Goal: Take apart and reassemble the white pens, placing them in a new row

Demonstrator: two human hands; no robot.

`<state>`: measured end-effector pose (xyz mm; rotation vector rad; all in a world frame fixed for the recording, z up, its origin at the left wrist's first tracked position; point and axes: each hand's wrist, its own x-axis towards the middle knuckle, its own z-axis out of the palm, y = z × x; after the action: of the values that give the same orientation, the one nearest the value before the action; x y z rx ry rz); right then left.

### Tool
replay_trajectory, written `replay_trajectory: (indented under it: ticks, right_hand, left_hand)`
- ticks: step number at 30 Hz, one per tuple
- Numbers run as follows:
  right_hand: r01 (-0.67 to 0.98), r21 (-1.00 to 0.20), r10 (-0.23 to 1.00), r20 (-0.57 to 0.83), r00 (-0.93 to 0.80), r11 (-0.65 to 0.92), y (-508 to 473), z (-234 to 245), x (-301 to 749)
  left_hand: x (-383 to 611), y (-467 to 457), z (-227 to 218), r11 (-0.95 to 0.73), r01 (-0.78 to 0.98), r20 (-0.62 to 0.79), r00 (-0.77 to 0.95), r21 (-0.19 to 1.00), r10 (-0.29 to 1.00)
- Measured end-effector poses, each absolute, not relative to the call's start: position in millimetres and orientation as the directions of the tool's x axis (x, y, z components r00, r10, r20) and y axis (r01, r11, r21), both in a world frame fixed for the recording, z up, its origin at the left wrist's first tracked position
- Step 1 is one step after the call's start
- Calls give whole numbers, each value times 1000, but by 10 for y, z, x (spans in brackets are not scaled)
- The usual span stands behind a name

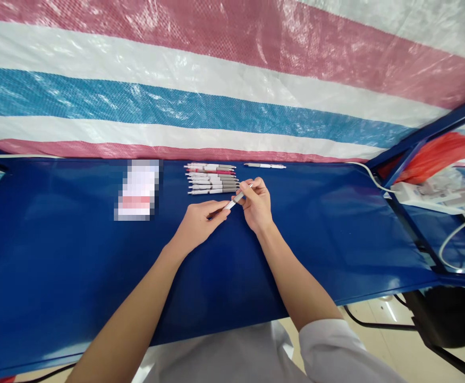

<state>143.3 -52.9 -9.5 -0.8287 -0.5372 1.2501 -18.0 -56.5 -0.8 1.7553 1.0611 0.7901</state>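
Between my two hands a white pen with a grey grip (238, 198) is held slantwise above the blue table (224, 276). My left hand (200, 221) pinches its lower left end between thumb and fingers. At the grey end, my right hand (257, 205) closes on the pen, its tip pointing up to the right. Just beyond lies a row of several pens (211, 179), side by side, mostly white and grey with a red one among them. A single white and grey pen (264, 166) lies apart, near the table's back edge.
A pixelated white sheet-like thing (138, 189) lies left of the pens. Behind the table hangs a striped plastic sheet (200, 106). On the right are a blue metal frame (411, 229), a red plastic bag (439, 154), a white cable (370, 173) and a black chair (447, 319).
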Motion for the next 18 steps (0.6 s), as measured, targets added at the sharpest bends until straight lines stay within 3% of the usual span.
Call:
replay_trajectory:
  ticks: [2, 6, 12, 15, 18]
  right_hand:
    - [-599, -797, 969, -75, 236, 84, -531, -97, 1440]
    - [-636, -771, 987, -65, 146, 43, -544, -93, 1476]
    - [-701, -713, 996, -45, 78, 22, -560, -89, 1495]
    - [-705, -709, 996, -48, 77, 20, -558, -101, 1492]
    - [-689, -724, 996, -51, 75, 15, -549, -110, 1499]
  left_hand:
    - [-179, -559, -18, -156, 288, 15, 439, 945, 899]
    - [-197, -546, 19, 125, 103, -159, 475, 987, 865]
    - [-219, -550, 86, 390, -68, -282, 578, 918, 766]
    - [-221, -552, 94, 356, -39, -270, 576, 934, 772]
    - [-217, -551, 89, 178, 78, -193, 519, 981, 833]
